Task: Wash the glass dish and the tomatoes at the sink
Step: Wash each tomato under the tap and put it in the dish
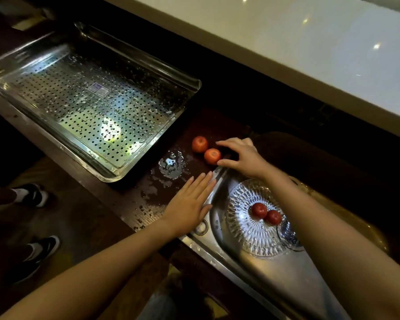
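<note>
**Right hand arched over a tomato on the bench; dish sits in the sink.**

The right hand (pixel 240 158) spans the nearer round orange-red tomato (pixel 212 155), fingers apart on either side and not yet clamped on it; the second orange-red tomato (pixel 200 144) lies just beside it. Both sit on the wet dark brown bench (pixel 134 199), next to the perforated steel tray (pixel 90 95). The left hand (pixel 189 202) lies flat, fingers straight and together, across the rim of the stainless steel sink (pixel 275 278). In the basin rests the round cut-glass dish (pixel 247 232), holding two dark red tomatoes (pixel 259 210). Judgement: the tomatoes are light, smooth and likely slippery when wet, so cup each one whole. The dish looks heavy, rigid, breakable and slick, so grip its rim at opposite edges with both hands.
</note>
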`<state>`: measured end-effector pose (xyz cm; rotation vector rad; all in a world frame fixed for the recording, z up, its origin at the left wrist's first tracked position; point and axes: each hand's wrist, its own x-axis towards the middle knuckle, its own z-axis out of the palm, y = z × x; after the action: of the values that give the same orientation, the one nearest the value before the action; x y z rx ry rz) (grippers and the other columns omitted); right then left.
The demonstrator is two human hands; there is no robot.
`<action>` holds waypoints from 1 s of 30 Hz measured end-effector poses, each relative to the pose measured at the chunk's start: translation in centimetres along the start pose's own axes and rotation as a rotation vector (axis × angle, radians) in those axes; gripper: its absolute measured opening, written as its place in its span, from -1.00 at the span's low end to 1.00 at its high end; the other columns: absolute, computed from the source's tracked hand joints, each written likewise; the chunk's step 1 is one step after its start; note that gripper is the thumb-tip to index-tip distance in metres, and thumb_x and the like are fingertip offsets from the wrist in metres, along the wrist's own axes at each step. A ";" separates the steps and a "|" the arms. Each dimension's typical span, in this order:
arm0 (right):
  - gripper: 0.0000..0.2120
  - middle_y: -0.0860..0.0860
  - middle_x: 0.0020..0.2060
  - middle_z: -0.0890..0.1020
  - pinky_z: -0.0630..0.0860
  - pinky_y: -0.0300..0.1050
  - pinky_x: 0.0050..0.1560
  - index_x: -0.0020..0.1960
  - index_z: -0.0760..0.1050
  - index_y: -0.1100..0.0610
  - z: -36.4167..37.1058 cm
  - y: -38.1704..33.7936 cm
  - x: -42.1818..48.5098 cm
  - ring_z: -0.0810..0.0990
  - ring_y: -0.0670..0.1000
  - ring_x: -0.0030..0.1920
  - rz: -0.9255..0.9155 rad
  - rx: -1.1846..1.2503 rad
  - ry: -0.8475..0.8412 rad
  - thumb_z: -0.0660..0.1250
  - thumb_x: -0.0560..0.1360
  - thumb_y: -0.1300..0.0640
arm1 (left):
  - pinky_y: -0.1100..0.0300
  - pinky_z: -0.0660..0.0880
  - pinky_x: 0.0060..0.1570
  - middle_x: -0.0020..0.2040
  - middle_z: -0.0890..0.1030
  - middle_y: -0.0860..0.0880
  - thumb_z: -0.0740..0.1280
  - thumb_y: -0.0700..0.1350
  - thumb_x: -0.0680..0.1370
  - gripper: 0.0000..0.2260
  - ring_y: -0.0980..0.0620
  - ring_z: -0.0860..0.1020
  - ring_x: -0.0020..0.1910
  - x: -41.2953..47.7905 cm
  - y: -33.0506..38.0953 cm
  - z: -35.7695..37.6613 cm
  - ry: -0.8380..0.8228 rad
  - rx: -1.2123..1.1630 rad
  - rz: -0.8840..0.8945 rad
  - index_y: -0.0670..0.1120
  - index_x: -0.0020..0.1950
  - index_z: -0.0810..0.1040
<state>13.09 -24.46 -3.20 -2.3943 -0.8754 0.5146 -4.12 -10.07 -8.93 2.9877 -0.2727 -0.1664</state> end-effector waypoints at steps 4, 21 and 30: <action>-0.49 -0.01 0.24 0.48 0.25 -0.05 0.29 0.33 0.42 -0.06 0.9 -0.2 0.9 0.31 0.07 0.18 0.001 -0.003 -0.040 0.42 0.41 -0.04 | 0.01 -0.02 0.49 0.54 0.07 -0.09 -0.03 0.08 0.61 -0.48 -0.05 0.02 0.53 -0.1 0.0 0.1 0.062 -0.007 0.008 -0.08 0.51 -0.05; -0.59 -0.01 0.13 0.50 0.44 -0.25 0.14 0.23 0.41 0.10 -7.0 -0.7 -10.4 0.50 -0.03 0.15 0.111 0.487 0.268 0.43 0.41 0.21 | 0.21 0.36 0.01 -0.03 0.58 0.02 0.11 -0.10 0.62 -0.73 0.07 0.49 0.01 8.0 6.9 -9.9 0.306 -0.992 -0.281 -0.08 0.27 0.46; -0.60 -0.10 0.11 0.51 0.42 -0.40 0.07 0.23 0.45 0.01 -11.0 1.7 -22.8 0.47 -0.11 0.13 0.250 0.374 0.552 0.42 0.42 0.16 | 0.18 0.34 -0.36 -0.42 0.47 -0.03 0.09 0.05 0.62 -0.71 0.05 0.44 -0.43 11.7 19.7 -12.8 -0.031 -1.192 -0.098 -0.05 -0.15 0.48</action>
<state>3.18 -44.89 8.17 -2.1344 -0.2161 0.0761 5.50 -29.86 5.37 1.8120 0.0023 -0.2638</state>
